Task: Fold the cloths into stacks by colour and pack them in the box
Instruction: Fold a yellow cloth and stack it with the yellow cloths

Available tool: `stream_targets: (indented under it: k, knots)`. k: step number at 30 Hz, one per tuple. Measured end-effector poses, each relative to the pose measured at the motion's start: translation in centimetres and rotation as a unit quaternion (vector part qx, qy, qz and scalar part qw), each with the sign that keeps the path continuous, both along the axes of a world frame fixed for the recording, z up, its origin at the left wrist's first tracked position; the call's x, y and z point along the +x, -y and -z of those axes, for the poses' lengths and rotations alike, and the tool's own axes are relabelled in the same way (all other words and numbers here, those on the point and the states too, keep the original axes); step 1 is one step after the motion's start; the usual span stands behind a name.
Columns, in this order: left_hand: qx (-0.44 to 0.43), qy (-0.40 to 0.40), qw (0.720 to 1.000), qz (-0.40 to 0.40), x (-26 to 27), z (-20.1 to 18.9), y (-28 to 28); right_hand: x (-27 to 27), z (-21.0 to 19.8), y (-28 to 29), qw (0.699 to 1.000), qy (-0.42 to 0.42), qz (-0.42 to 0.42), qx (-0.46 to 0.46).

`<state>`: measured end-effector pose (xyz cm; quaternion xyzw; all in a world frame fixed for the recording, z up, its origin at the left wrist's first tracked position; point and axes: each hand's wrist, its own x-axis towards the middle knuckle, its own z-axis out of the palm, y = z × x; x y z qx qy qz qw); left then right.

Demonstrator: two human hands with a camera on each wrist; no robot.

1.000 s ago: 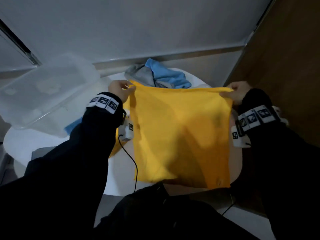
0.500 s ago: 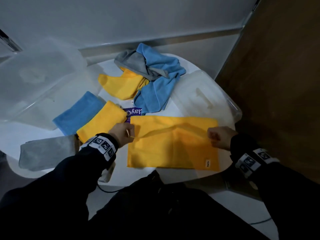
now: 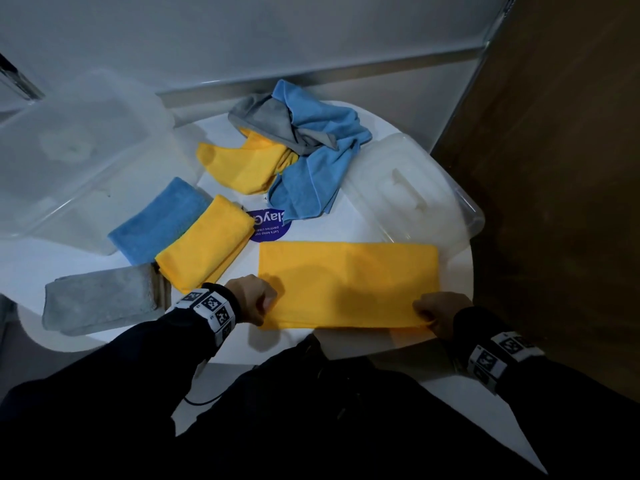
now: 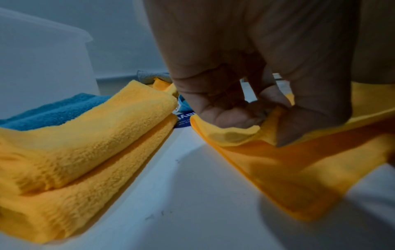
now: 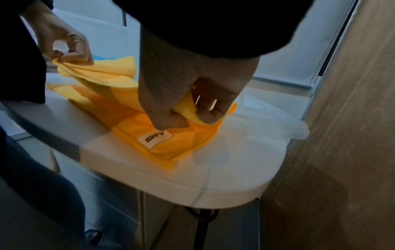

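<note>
A yellow cloth (image 3: 348, 282) lies folded in half on the white table (image 3: 311, 341) near its front edge. My left hand (image 3: 256, 301) pinches the cloth's near left corner, seen close in the left wrist view as the yellow cloth (image 4: 299, 169) under my left hand (image 4: 256, 118). My right hand (image 3: 438, 311) pinches the near right corner; in the right wrist view my right hand (image 5: 183, 118) holds the upper layer above a white label (image 5: 155, 137). Folded stacks lie to the left: yellow (image 3: 204, 244), blue (image 3: 159, 221), grey (image 3: 100, 299). The clear box (image 3: 69, 150) stands at the back left.
A loose pile of yellow (image 3: 249, 164), grey (image 3: 266, 119) and blue cloths (image 3: 318, 157) sits at the back of the table. The clear lid (image 3: 408, 192) lies at the right. A purple sticker (image 3: 266, 226) marks the table's middle. A brown wall (image 3: 554, 168) rises on the right.
The yellow cloth, held up spread a second ago, now lies on the table folded in half. Both hands have drawn its held edge down to the near edge.
</note>
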<state>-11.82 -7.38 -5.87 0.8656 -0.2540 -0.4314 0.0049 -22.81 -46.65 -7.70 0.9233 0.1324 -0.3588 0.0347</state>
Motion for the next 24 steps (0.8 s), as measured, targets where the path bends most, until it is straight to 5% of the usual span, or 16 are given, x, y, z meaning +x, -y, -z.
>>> stream_targets:
  k: [8,12,14,16,18,21,24]
  knots:
    - [0.067,-0.060,0.994,0.063,-1.0,1.2,0.9,0.3,0.2,-0.2,0.998,-0.050,0.029,0.008]
    - [0.050,-0.077,0.996,0.021,-1.0,1.4,1.0,0.8,-1.2,-0.2,0.985,-0.013,0.166,0.036]
    - [0.019,-0.009,0.997,-0.073,-0.2,1.0,1.3,1.8,-1.9,0.0,0.935,0.126,0.317,0.097]
    - [-0.010,0.096,0.978,-0.184,0.6,0.9,1.7,3.7,-2.4,0.1,0.838,0.216,0.480,0.141]
    - [-0.008,0.139,0.947,-0.290,1.3,0.9,2.6,5.6,-2.4,0.4,0.773,0.170,0.593,0.148]
    - [0.020,0.090,0.896,-0.434,2.2,1.0,3.9,7.6,-2.1,0.4,0.700,0.061,0.689,0.180]
    - [0.029,0.020,0.862,-0.506,3.1,1.2,3.9,8.4,-1.5,0.2,0.670,0.032,0.707,0.222]
